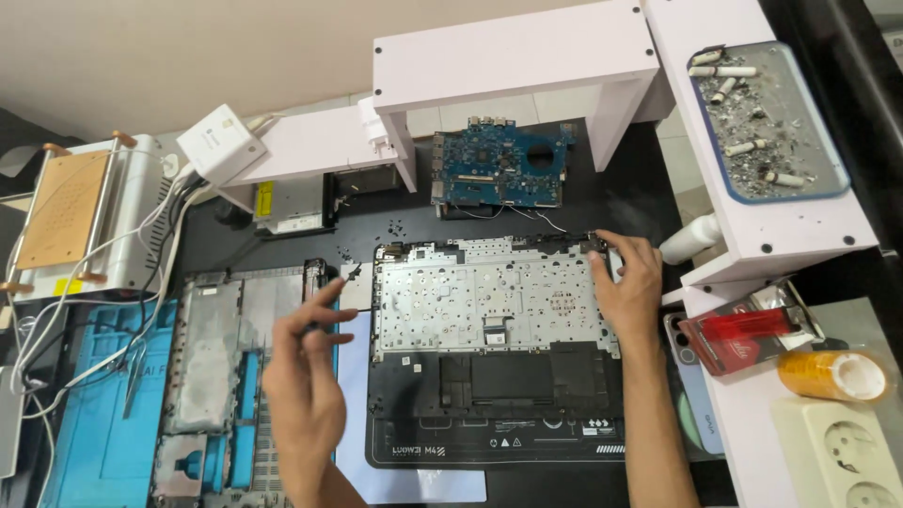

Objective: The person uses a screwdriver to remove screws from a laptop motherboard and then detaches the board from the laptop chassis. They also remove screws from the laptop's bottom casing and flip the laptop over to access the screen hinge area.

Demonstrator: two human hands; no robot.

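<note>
An opened laptop shell (489, 310), its metal keyboard backing facing up, lies on a black mat. My right hand (628, 287) grips its upper right corner, by the hinge. My left hand (306, 376) hovers to the left of the shell and pinches a thin dark tool (340, 287) whose tip points toward the shell's upper left corner. A second bare chassis panel (226, 339) lies on the left, under my left hand. A blue circuit board (499, 174) rests at the back beneath a white shelf.
A white shelf (527, 56) spans the back. A tray of ash and cigarette butts (767, 122) sits on its right part. A blue work mat (94, 423), cables and a heating plate (66, 207) are at left. A tape roll (832, 373), a power strip (847, 452) and a red pack (743, 329) are at right.
</note>
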